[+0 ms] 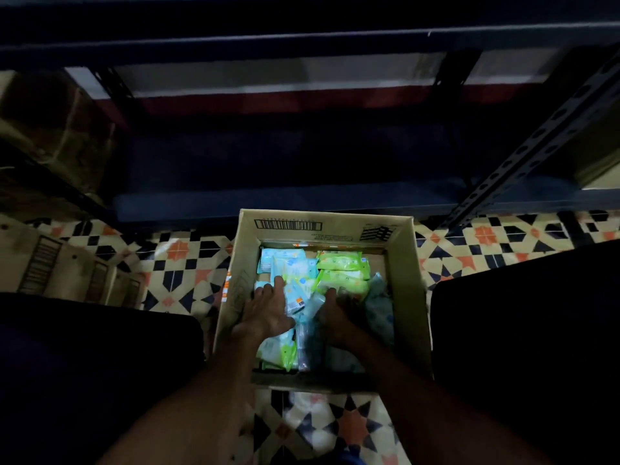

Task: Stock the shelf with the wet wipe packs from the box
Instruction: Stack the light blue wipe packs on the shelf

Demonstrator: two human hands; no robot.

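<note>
An open cardboard box (407,283) stands on the patterned floor between my knees, holding several wet wipe packs. Blue-white packs (288,265) lie at its left, green packs (342,260) at its right. My left hand (265,310) reaches into the box, fingers spread flat on the blue-white packs. My right hand (335,313) is also inside, fingers curled down among the packs; the dim light hides whether it grips one. The dark shelf (302,196) runs just beyond the box.
A slotted metal shelf upright (536,142) slants at the right. Cardboard boxes (57,129) sit on the left shelf, and flattened cardboard (60,263) lies on the floor at left. My dark-clothed knees flank the box.
</note>
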